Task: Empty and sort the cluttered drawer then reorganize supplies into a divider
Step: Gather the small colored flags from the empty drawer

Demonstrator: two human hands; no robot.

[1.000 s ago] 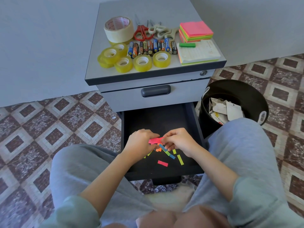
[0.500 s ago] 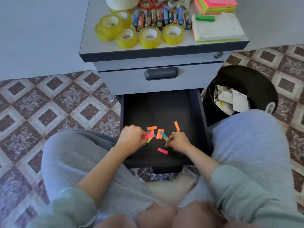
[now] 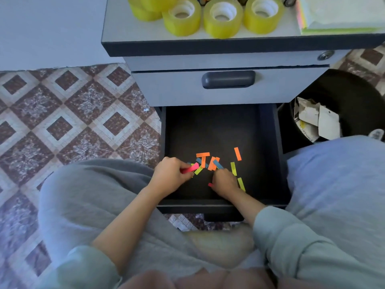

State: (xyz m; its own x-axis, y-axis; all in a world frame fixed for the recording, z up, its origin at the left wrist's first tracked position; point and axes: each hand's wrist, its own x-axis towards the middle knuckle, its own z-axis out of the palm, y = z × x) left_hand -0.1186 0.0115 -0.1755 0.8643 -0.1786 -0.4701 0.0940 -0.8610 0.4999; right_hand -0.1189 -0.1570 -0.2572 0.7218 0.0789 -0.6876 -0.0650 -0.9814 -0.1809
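Your left hand (image 3: pixel 170 176) pinches a small bundle of pink paper strips (image 3: pixel 192 168) low over the front-left part of the open black drawer (image 3: pixel 208 130). Your right hand (image 3: pixel 226 182) sits knuckles-up just beside it, fingers curled down among the loose strips (image 3: pixel 211 163) in orange, blue and yellow-green on the drawer floor (whether it actually grips one cannot be told from here). One orange strip (image 3: pixel 237 153) lies apart, nearer the right wall. Yellow tape rolls (image 3: pixel 223 17) stand on the cabinet top (image 3: pixel 229 45), and a black bin (image 3: pixel 354 97) holding crumpled paper sits to the right.
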